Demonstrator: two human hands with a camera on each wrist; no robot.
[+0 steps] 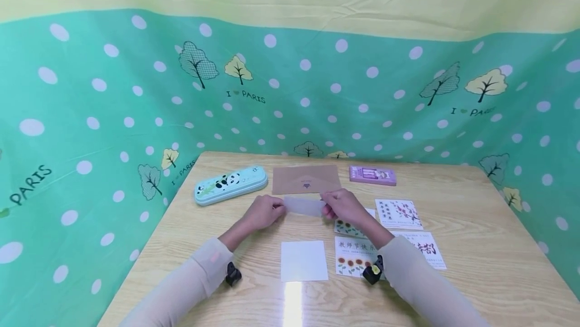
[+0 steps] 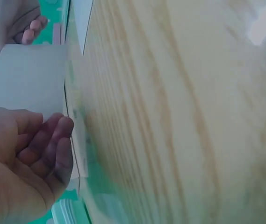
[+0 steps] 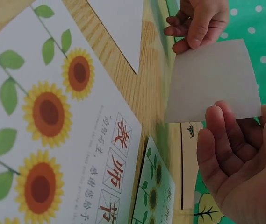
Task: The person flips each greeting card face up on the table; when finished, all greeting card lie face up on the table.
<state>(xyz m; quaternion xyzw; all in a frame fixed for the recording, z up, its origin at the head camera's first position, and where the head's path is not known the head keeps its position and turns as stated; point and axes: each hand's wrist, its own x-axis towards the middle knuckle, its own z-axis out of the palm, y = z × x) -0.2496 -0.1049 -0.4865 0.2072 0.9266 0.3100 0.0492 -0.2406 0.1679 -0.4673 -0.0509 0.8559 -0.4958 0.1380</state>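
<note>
Above the middle of the table, a blank whitish card (image 1: 303, 206) is held up between both hands. My left hand (image 1: 264, 211) pinches its left edge; my right hand (image 1: 346, 207) pinches the right edge. In the right wrist view the card (image 3: 212, 81) looks flat and roughly square, with the left hand (image 3: 203, 21) at its far edge and the right hand (image 3: 245, 163) at the near one. The left wrist view has the left hand (image 2: 25, 158) thumb-side on the card (image 2: 27, 77). Below it, a white square paper (image 1: 303, 261) lies on the table.
A brown envelope (image 1: 290, 180) lies behind the hands, between a light-blue panda pencil case (image 1: 231, 185) and a purple box (image 1: 372, 175). Printed cards lie to the right: sunflower cards (image 1: 349, 261), a blossom card (image 1: 399, 214) and one with red lettering (image 1: 430, 251).
</note>
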